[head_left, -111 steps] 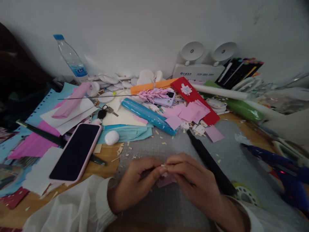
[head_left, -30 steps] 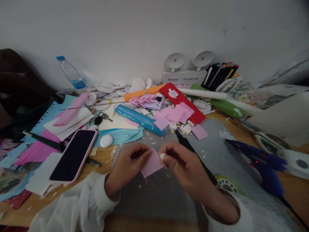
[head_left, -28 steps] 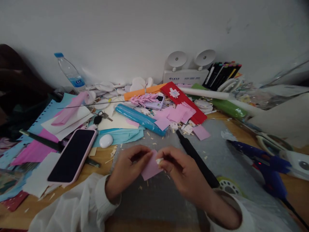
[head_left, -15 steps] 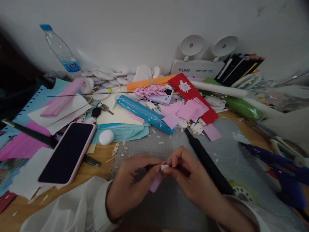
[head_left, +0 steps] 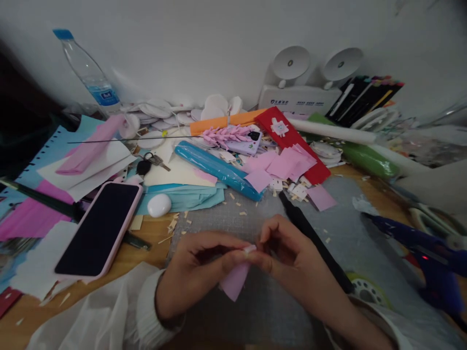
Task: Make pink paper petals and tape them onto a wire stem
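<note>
A small pink paper piece hangs below my fingertips over the grey cutting mat. My left hand pinches its upper edge between thumb and fingers. From the other side, my right hand presses its thumb and fingertips on the same edge, where the paper looks folded over. What lies inside the fold is hidden. Beyond the hands are loose pink paper squares and a stem of pink petals on a long thin wire. A black pen-like tool lies beside my right hand.
To the left lie a pink-cased phone, a white oval object and keys. A blue glue gun with a red light is at the right. Blue and orange rolls and a water bottle stand or lie behind.
The white bit that showed between my fingertips is now covered by the pink paper. The hanging part of the paper shows wider and lower. The camera view has shifted slightly.
</note>
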Tool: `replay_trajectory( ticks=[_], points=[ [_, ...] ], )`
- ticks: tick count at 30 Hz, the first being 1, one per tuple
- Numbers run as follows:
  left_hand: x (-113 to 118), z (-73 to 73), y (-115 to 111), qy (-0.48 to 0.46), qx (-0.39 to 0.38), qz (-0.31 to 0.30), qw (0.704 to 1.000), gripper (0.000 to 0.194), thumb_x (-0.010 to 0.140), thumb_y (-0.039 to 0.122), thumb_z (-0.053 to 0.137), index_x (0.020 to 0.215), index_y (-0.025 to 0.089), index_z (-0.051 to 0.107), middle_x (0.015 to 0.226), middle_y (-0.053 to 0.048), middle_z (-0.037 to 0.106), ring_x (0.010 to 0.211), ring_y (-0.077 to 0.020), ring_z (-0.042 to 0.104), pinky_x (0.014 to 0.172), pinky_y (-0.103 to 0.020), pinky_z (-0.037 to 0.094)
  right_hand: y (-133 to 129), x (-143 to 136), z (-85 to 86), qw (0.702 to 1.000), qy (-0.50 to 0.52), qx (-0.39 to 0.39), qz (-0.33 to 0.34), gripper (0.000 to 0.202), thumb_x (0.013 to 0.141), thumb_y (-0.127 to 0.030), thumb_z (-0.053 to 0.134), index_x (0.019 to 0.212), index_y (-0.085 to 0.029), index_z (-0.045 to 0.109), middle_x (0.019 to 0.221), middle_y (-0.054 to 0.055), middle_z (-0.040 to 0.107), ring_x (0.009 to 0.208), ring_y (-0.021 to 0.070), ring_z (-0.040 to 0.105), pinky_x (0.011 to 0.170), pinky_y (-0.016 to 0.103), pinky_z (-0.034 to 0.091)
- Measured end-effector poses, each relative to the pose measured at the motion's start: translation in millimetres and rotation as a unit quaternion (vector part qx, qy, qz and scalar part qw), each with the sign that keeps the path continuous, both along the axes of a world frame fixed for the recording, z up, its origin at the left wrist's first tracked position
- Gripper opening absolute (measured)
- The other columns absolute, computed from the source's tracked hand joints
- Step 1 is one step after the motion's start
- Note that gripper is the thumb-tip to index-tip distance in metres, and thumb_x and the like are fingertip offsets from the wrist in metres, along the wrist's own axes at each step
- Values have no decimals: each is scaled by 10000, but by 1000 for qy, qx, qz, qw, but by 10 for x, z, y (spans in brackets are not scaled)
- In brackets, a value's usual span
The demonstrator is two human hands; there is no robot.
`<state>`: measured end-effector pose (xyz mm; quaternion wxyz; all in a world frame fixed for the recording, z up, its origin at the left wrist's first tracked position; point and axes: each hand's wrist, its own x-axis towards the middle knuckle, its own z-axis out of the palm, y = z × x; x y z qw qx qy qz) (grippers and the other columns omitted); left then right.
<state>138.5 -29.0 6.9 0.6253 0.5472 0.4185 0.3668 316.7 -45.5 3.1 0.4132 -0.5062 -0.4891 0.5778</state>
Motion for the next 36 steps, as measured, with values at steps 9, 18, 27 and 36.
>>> replay_trajectory(
  ticks=[9, 18, 27, 36],
  points=[
    [45, -56, -3, -75, -79, -10, 994, 156, 730, 148, 737, 830, 261, 776, 756, 10, 761, 650, -83, 656, 576, -112, 501, -14, -9, 17, 992, 113, -51, 18, 238, 761, -326, 726, 751, -205, 521, 689, -56, 477, 608, 74, 433, 515, 163, 354],
    [63, -65, -10, -85, -99, 7, 991, 119, 740, 147, 727, 784, 242, 783, 697, 13, 747, 597, -61, 623, 550, -99, 474, -17, -34, -11, 997, 72, -26, 8, 174, 780, -303, 708, 770, -207, 564, 694, -54, 492, 620, 78, 450, 534, 169, 367],
    [5, -79, 39, -59, -87, -32, 994, 154, 740, 148, 728, 876, 214, 756, 831, -12, 752, 748, -109, 663, 671, -159, 519, -25, 2, -12, 998, 16, 53, -13, 125, 763, -247, 718, 725, -212, 604, 724, -36, 564, 683, 105, 523, 600, 201, 415],
    [-31, -33, 47, -23, 16, -37, 999, 133, 749, 121, 715, 858, 187, 751, 819, -27, 738, 740, -114, 651, 663, -168, 507, -5, 18, 3, 998, 57, 12, 31, 151, 764, -285, 718, 724, -196, 602, 703, -30, 558, 634, 98, 504, 553, 200, 401]
  ],
)
